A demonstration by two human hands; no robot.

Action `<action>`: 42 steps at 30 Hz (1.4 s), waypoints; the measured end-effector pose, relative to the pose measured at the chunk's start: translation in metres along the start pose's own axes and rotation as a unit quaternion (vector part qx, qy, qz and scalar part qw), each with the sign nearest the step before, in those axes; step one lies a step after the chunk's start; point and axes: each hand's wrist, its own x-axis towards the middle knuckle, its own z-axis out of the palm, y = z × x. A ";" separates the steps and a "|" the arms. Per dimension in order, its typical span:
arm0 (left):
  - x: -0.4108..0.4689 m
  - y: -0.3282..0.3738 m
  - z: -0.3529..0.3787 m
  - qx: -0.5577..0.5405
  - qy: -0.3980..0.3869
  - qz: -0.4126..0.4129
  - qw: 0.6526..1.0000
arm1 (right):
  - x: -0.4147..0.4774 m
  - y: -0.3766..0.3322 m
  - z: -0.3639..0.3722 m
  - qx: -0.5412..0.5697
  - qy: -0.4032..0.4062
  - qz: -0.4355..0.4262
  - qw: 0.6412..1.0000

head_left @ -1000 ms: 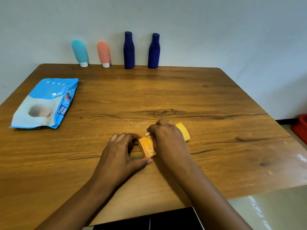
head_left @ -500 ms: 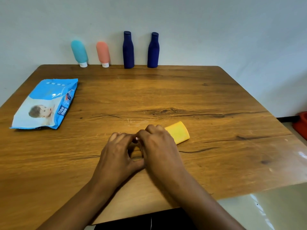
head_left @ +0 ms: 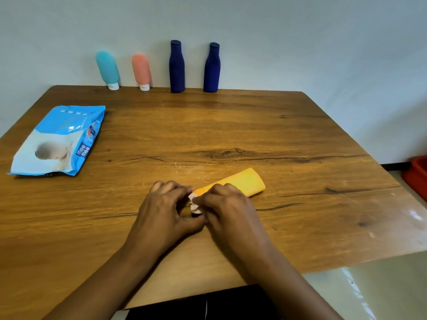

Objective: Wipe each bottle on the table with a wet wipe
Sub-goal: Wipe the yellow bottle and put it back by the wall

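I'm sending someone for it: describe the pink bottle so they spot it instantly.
Look along the table's far edge, by the wall. The pink bottle is second from left there, cap down; its teal neighbour shares the shape, not the colour.

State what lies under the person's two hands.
A yellow tube lies on the wooden table, its far end showing past the right hand. A white wipe peeks out between it and the left hand. The tube's near end is covered.

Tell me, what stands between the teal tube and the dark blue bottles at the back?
A coral pink tube, standing on its white cap, apart from both the teal tube and the nearer dark blue bottle. The head view shows it.
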 end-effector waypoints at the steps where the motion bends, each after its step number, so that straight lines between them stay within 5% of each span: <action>1: 0.000 0.002 0.000 0.004 -0.001 0.000 1.000 | -0.001 0.007 -0.002 0.005 0.021 0.018 1.000; 4: 0.001 0.004 0.002 0.020 -0.011 -0.006 1.000 | -0.007 0.008 -0.001 -0.010 0.052 0.055 0.997; 9: 0.000 0.003 0.001 0.024 -0.015 -0.004 1.000 | -0.021 0.004 0.002 0.019 0.015 -0.010 1.000; 15: 0.002 0.006 0.000 0.046 -0.019 -0.007 0.999 | -0.017 0.031 -0.006 -0.012 0.095 0.080 0.992; 20: 0.001 0.008 -0.003 0.021 -0.031 -0.002 0.999 | -0.028 0.014 0.004 -0.024 0.042 0.000 0.999; 27: 0.002 0.007 -0.001 0.035 -0.024 -0.005 0.999 | -0.017 0.074 -0.027 -0.042 0.119 0.169 0.978; 34: 0.002 0.008 -0.002 0.028 -0.020 -0.014 0.999 | -0.020 0.013 0.007 -0.039 0.048 0.024 0.998; 39: 0.001 0.009 -0.002 0.037 -0.021 -0.012 0.999 | -0.006 0.085 -0.020 -0.096 0.103 0.193 0.971; 42: 0.001 0.009 -0.001 0.042 -0.014 -0.016 0.999 | -0.002 0.078 -0.023 -0.072 0.133 0.179 0.972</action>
